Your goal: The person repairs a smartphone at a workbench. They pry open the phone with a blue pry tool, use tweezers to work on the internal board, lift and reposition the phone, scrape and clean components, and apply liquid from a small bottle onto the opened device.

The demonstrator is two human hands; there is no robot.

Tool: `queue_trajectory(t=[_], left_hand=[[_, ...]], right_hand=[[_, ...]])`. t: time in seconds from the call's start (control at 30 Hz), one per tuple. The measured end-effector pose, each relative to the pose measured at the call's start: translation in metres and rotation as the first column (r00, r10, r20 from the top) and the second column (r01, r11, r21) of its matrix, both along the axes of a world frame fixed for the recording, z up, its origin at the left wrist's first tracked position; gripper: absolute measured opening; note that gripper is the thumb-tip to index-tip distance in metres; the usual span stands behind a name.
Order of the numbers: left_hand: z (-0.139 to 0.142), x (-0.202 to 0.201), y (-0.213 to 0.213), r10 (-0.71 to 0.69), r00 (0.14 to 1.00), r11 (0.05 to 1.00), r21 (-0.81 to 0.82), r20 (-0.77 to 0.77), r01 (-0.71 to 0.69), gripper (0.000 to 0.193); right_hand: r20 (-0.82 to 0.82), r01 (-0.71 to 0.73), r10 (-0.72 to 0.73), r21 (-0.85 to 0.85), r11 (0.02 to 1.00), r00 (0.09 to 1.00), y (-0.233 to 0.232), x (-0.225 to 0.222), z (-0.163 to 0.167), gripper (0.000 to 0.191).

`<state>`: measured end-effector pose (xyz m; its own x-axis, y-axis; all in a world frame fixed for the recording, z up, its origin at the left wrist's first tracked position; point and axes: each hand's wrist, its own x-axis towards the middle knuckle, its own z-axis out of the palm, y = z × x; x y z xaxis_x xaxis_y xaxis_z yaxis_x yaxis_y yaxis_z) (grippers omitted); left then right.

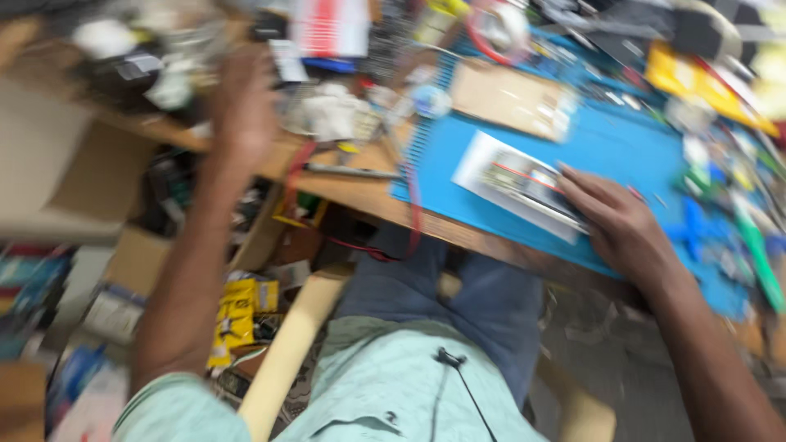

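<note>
On the blue mat [622, 147] that covers the right part of the tabletop [344, 192], the right hand [626, 229] lies flat, fingers spread, pressing the near edge of a circuit board on a white sheet [524, 184]; it clasps nothing. Keeping that palm steady would stop the board sliding. The left hand [241, 102] reaches up toward the clutter at the far left edge, blurred, so its grip cannot be told. Below the tabletop, an open cardboard box [135, 262] sits near yellow packets [237, 315]; its contents are unclear.
</note>
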<state>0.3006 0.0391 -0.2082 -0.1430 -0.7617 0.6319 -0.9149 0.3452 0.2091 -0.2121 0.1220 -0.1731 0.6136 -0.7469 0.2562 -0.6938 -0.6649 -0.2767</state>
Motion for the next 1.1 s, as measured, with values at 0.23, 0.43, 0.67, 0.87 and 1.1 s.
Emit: queue_trajectory(t=[0.23, 0.43, 0.67, 0.87, 1.1], left_hand=[[0.014, -0.023, 0.017, 0.020, 1.000, 0.999, 0.033, 0.016, -0.020, 0.051], [0.028, -0.071, 0.069, -0.200, 0.622, 0.889, 0.127, -0.757, 0.440, 0.052], [0.006, -0.203, 0.140, -0.443, 0.557, 0.646, 0.180, -0.703, 0.742, 0.052], [-0.005, -0.235, 0.156, -0.365, 0.425, 0.562, 0.167, -0.829, 0.810, 0.047], [-0.018, -0.230, 0.162, -0.501, 0.484, 0.704, -0.013, -0.718, 0.710, 0.024]], right_hand=[[-0.208, 0.002, -0.001, 0.004, 1.000, 0.978, 0.002, -0.018, -0.001, 0.075], [-0.288, 0.026, -0.023, 0.006, 1.000, 0.957, -0.002, -0.002, 0.006, 0.084], [0.512, -0.062, -0.198, 0.448, 0.892, 0.836, 0.081, 0.029, 0.005, 0.073], [0.619, 0.117, -0.635, 0.667, 0.736, 0.462, 0.120, 0.052, -0.064, 0.034], [0.799, -0.196, -0.598, 0.599, 0.777, 0.070, 0.132, 0.057, -0.077, 0.009]])
